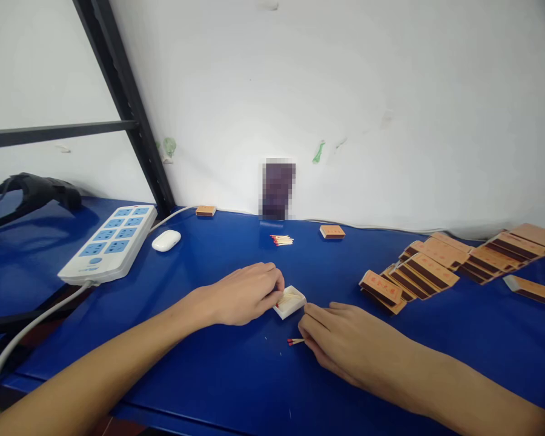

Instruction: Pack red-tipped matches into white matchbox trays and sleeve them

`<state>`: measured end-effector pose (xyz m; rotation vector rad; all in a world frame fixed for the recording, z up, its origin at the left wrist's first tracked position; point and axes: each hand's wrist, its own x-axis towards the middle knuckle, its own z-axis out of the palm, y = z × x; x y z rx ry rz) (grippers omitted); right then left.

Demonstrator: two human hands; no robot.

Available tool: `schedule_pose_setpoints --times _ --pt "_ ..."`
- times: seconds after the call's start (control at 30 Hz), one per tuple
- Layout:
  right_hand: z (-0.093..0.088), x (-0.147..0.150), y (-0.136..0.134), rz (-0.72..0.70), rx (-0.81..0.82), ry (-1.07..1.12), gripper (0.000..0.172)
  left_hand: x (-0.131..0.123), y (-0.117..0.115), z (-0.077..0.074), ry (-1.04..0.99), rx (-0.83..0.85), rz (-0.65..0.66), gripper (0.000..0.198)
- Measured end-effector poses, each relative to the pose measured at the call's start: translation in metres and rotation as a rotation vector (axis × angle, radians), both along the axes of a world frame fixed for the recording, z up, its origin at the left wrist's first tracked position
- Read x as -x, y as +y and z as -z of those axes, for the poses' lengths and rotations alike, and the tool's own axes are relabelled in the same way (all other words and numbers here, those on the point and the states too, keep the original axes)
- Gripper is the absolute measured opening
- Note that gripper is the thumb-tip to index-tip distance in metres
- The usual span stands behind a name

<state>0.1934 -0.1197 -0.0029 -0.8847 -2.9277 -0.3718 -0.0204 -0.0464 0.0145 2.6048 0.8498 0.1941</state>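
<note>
A small white matchbox tray point(292, 304) with matches inside lies on the blue table. My left hand point(249, 293) is at its left edge, fingers bent and pinched over the matches; what they hold is hidden. Close to the tray's right corner is my right hand point(333, 336), its fingers closed together. Red-tipped matches point(295, 342) stick out to the left from under its fingertips; whether they are gripped is unclear. Farther back lies a small pile of red-tipped matches point(282, 240).
Many matchboxes point(427, 272) lie in overlapping rows at the right. Single matchboxes point(332, 232) point(206, 211) sit near the wall. At the left are a power strip point(113, 242), a white case point(166, 240) and a black metal frame point(140, 133). A blurred dark object point(277, 191) leans at the wall.
</note>
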Motion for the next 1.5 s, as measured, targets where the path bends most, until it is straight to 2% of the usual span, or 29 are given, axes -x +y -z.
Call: schedule_pose_setpoints --times 0.13,0.23,0.4,0.53,0.7,0.87,1.03,1.13,1.27,1.5 --pt "-0.011 -0.005 0.002 0.043 0.089 0.158 0.015 0.000 -0.001 -0.008 0.000 0.010 0.060 0.016" --pt "-0.018 -0.012 0.013 0.167 0.180 0.312 0.012 0.004 0.001 -0.011 0.005 -0.040 0.034 0.015" --pt "-0.014 -0.014 0.031 0.330 0.277 0.406 0.012 0.012 0.014 0.000 0.066 -0.172 -0.057 0.019" --pt "-0.005 -0.009 0.034 0.302 0.375 0.523 0.011 0.013 0.019 0.009 0.075 -0.164 -0.068 0.020" --pt "0.004 -0.007 0.029 0.216 0.419 0.623 0.013 0.015 0.016 0.001 0.013 -0.135 -0.083 0.019" --pt "0.000 -0.007 0.027 0.213 0.398 0.546 0.015 0.017 0.015 -0.005 0.044 -0.158 -0.048 0.021" --pt "-0.011 -0.005 0.029 0.164 0.373 0.423 0.018 0.016 0.017 0.003 0.083 -0.165 0.006 0.023" --pt "-0.015 -0.005 0.030 0.127 0.428 0.376 0.019 0.014 0.016 0.005 0.105 -0.184 0.012 0.024" --pt "-0.020 -0.002 0.025 0.177 0.493 0.329 0.020 0.011 0.012 0.005 0.126 -0.228 0.001 0.024" --pt "-0.031 0.006 0.012 0.251 0.394 0.260 0.017 0.009 0.012 0.011 0.160 -0.292 -0.003 0.017"
